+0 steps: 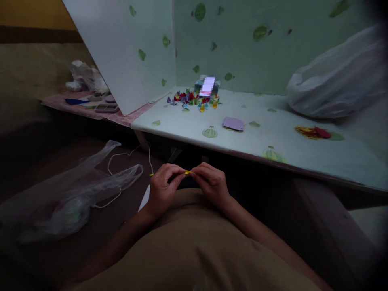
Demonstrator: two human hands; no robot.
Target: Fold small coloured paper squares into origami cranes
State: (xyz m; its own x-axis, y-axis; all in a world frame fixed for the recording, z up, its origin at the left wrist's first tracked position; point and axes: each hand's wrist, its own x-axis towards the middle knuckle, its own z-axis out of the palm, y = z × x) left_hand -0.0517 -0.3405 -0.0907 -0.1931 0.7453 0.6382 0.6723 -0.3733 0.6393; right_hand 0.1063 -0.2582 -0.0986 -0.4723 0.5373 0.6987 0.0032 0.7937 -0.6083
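Note:
A small piece of folded yellow paper is pinched between my two hands, in front of my body and below the table's front edge. My left hand grips its left end between thumb and forefinger. From the other side my right hand pinches the paper the same way. Most of the paper is hidden by the fingertips. Several small folded paper figures in mixed colours stand at the back of the table. Nearer the front lies a stack of purple paper squares.
A lit phone leans behind the figures. On the right are red and yellow paper pieces and a large white plastic bag. A white panel stands at the left. A clear plastic bag and a white cable lie low on the left.

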